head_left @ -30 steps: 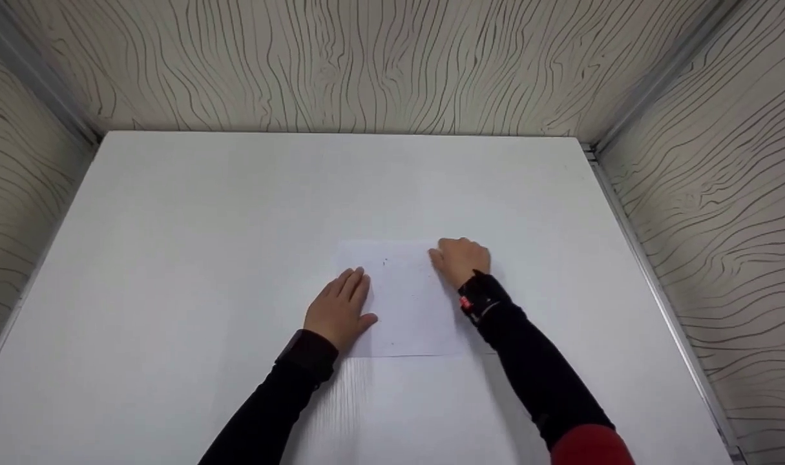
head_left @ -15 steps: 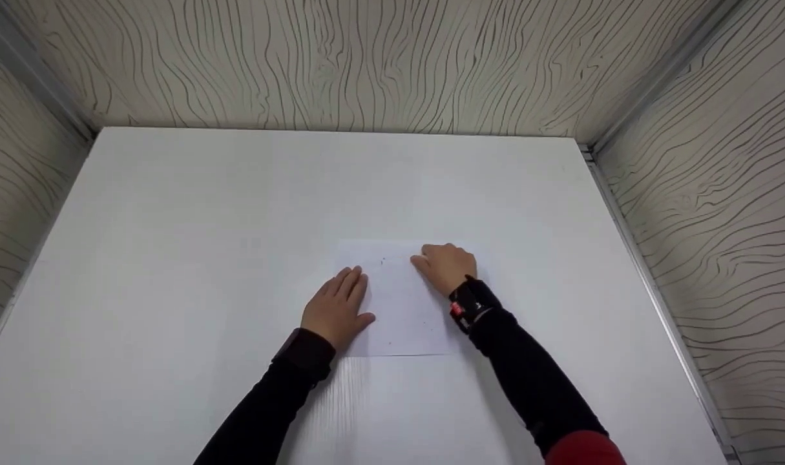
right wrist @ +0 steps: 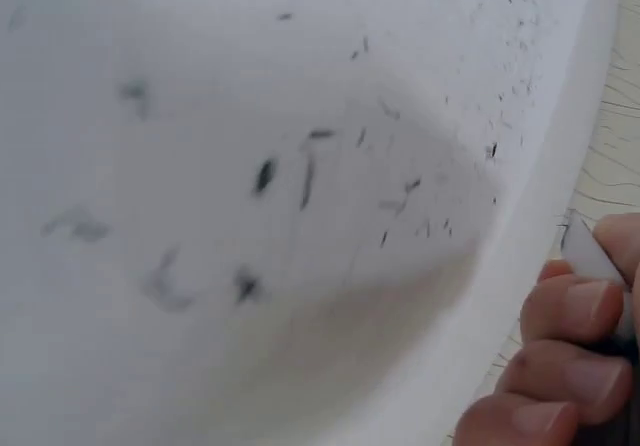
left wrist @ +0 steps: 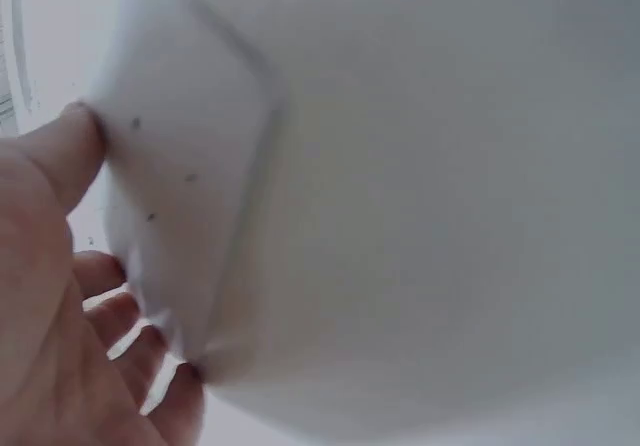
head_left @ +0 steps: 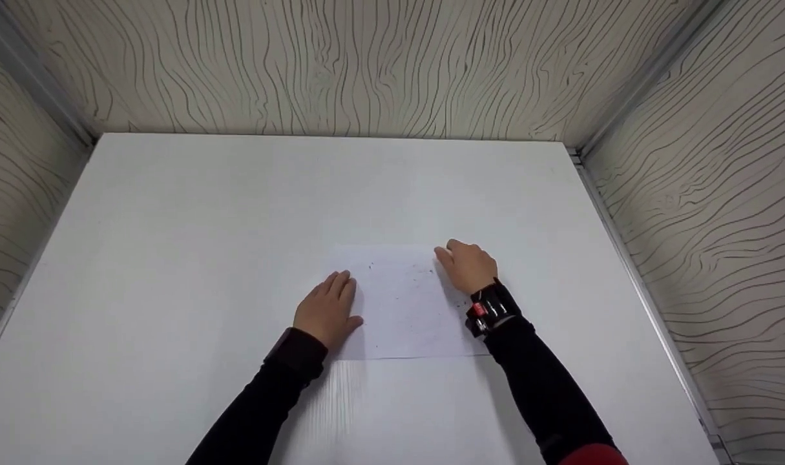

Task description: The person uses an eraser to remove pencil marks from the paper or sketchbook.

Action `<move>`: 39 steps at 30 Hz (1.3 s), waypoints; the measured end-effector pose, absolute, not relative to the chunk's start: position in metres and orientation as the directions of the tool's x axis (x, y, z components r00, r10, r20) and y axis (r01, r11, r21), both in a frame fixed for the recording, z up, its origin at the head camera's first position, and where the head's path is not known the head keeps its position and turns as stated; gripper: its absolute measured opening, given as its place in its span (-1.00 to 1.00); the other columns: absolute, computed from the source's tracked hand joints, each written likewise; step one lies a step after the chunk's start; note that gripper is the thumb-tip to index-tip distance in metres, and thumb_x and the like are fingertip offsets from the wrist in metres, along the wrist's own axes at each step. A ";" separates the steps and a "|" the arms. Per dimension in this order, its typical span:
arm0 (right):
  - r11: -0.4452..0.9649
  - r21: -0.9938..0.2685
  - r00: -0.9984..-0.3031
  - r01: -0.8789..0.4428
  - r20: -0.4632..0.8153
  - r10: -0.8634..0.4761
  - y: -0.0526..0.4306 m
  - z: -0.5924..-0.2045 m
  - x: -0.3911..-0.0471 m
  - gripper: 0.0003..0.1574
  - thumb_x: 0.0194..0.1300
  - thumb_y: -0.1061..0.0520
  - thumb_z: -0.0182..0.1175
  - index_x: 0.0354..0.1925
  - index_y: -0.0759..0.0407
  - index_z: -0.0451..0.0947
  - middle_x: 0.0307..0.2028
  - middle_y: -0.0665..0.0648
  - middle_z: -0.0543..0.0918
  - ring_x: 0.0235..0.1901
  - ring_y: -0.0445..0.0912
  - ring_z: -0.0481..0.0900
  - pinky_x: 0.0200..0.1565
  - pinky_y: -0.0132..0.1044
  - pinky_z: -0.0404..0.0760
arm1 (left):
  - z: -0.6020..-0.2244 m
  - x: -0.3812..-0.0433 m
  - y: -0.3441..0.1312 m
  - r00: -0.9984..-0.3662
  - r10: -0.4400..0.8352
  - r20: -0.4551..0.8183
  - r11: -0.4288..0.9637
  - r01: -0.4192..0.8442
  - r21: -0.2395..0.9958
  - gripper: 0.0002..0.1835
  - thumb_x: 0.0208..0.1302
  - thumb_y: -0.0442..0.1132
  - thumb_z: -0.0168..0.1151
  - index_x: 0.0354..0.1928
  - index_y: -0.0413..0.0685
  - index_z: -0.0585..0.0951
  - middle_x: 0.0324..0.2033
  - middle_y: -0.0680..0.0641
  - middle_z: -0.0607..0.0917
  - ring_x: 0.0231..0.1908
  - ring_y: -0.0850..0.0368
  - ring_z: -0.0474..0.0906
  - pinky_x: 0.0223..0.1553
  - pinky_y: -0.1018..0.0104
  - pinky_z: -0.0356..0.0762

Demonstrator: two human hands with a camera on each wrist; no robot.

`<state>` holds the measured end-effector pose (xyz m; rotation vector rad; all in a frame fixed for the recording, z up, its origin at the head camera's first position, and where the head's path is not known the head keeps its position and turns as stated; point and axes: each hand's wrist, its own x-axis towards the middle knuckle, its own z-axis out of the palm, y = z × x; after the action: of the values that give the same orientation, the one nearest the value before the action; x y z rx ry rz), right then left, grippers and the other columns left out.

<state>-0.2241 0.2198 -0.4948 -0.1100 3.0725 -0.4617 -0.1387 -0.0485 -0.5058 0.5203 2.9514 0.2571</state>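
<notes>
A white sheet of paper (head_left: 402, 316) lies flat on the white table. My left hand (head_left: 324, 311) rests on the sheet's left side, fingers straight and thumb spread; the left wrist view shows the fingertips and thumb (left wrist: 75, 151) on the paper. Over the sheet's upper right part, my right hand (head_left: 471, 267) is curled. In the right wrist view its fingers and thumb grip an eraser (right wrist: 590, 256), with a white corner sticking out and a dark part mostly hidden in the palm. Dark eraser crumbs (right wrist: 265, 176) are scattered over the paper.
The white table (head_left: 205, 206) reaches back to a wall (head_left: 340, 64) with a wood-grain pattern. Similar panels (head_left: 722, 194) stand at both sides. A few dark specks lie on the sheet by the right wrist.
My right hand first moved left across the paper, then back to the right, and more dark crumbs show on the sheet now. The left hand keeps its place on the paper.
</notes>
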 end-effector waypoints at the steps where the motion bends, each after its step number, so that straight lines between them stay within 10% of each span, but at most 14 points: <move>1: 0.951 -0.303 -0.996 -0.066 -0.029 -0.078 0.219 -0.495 -0.222 -0.54 0.46 -0.14 0.03 -0.32 0.21 0.56 -0.63 0.10 0.47 -0.62 -0.07 0.36 -0.60 -0.29 0.25 | -0.506 -0.139 -0.051 -0.934 0.340 -0.106 0.928 0.316 0.196 -0.26 0.27 0.04 0.28 0.37 -0.22 0.34 0.39 -0.19 0.37 0.41 -0.08 0.27 0.39 0.09 0.29; 11: 0.952 -0.288 -0.988 -0.104 -0.078 -0.132 0.200 -0.510 -0.201 -0.62 0.44 -0.09 0.06 -0.43 0.12 0.44 -0.70 -0.02 0.29 -0.68 -0.11 0.29 -0.63 -0.31 0.19 | -0.513 -0.142 -0.047 -0.956 0.292 0.006 0.921 0.283 0.269 -0.29 0.24 -0.05 0.31 0.36 -0.21 0.34 0.30 -0.27 0.44 0.35 -0.20 0.33 0.35 -0.01 0.34; 25: 0.961 -0.245 -0.987 -0.125 -0.067 -0.145 0.172 -0.524 -0.192 -0.71 0.35 -0.04 0.11 -0.45 0.08 0.49 -0.70 -0.01 0.32 -0.66 -0.10 0.33 -0.59 -0.28 0.25 | -0.524 -0.143 -0.030 -0.980 0.193 -0.041 0.970 0.184 0.160 -0.05 0.06 0.34 0.32 0.38 -0.10 0.36 0.35 -0.22 0.40 0.38 -0.18 0.28 0.32 -0.07 0.34; 39: 0.969 -0.168 -0.984 -0.180 0.022 -0.179 0.150 -0.520 -0.203 -0.48 0.38 -0.17 0.13 -0.59 0.11 0.48 -0.72 0.00 0.39 -0.67 -0.12 0.34 -0.61 -0.28 0.28 | -0.521 -0.141 -0.026 -0.978 0.199 -0.056 0.976 0.192 0.107 -0.03 0.10 0.40 0.23 0.45 0.00 0.29 0.41 -0.19 0.34 0.42 -0.15 0.23 0.37 -0.05 0.28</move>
<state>-0.2025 0.1504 -0.5199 -0.2841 3.1239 -0.2669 -0.1409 -0.0263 -0.5209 0.3024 3.0565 0.1563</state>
